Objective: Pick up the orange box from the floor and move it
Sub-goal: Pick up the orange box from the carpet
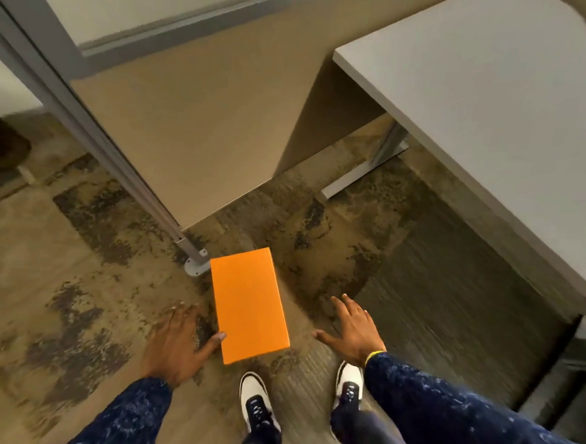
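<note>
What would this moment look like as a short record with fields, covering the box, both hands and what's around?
box: orange box, lying flat on the patterned carpet, lid closed
left hand: open, fingers spread, thumb at the box's near left corner
right hand: open, apart from the box, to its right
grip: none yet on the box
feet: white and black shoes just behind the box
nearby: partition post foot by the box's far left corner; grey desk to the right

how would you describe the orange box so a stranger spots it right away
Find the tan partition left of the grey desk and follow its metal post to the foot on the carpet. The orange box lies flat just beside that foot, between two open hands. It is the only bright thing on the floor.
</note>
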Motion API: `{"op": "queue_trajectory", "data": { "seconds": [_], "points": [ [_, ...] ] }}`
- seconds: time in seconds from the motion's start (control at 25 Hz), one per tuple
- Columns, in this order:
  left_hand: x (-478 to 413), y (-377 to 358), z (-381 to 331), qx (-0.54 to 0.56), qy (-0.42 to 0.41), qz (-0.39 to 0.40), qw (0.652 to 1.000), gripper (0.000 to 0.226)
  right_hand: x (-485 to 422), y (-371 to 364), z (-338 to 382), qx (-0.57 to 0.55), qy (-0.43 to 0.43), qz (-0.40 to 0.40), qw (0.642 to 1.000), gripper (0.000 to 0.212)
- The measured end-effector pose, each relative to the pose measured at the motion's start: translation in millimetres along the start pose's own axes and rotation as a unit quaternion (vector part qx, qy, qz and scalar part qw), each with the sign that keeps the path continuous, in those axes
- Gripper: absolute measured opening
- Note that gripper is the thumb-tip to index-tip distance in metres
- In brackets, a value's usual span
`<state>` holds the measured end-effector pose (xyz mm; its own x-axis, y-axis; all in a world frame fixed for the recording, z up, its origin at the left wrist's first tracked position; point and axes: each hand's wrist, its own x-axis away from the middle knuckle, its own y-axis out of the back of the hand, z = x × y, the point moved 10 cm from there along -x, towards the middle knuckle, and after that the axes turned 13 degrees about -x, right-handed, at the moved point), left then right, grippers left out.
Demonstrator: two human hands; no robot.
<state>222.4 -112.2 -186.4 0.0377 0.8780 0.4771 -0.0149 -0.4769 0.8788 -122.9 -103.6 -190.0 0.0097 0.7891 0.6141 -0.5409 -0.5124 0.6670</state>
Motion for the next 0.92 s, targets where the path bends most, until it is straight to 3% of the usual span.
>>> {"op": "queue_trajectory", "data": {
  "seconds": [0.16,0.56,0.76,0.92],
  "points": [
    [-40,-60,24,0.049,0.057,0.022,0.997,0.111,-71,-58,-10,-0.021,-0.007,0.035,0.999,0.102],
    [-166,-287,29,0.206,0.183,0.098,0.956,0.113,-267,-241,-77,-0.133,-0.066,0.096,0.984,0.109],
    [-204,-403,22,0.349,0.261,0.160,0.886,0.118,-325,-321,-108,-0.148,-0.064,0.112,0.981,0.113],
    [-220,-457,13,0.434,0.285,0.143,0.843,0.120,-356,-353,-125,-0.209,-0.104,0.088,0.968,0.130]
  ]
}}
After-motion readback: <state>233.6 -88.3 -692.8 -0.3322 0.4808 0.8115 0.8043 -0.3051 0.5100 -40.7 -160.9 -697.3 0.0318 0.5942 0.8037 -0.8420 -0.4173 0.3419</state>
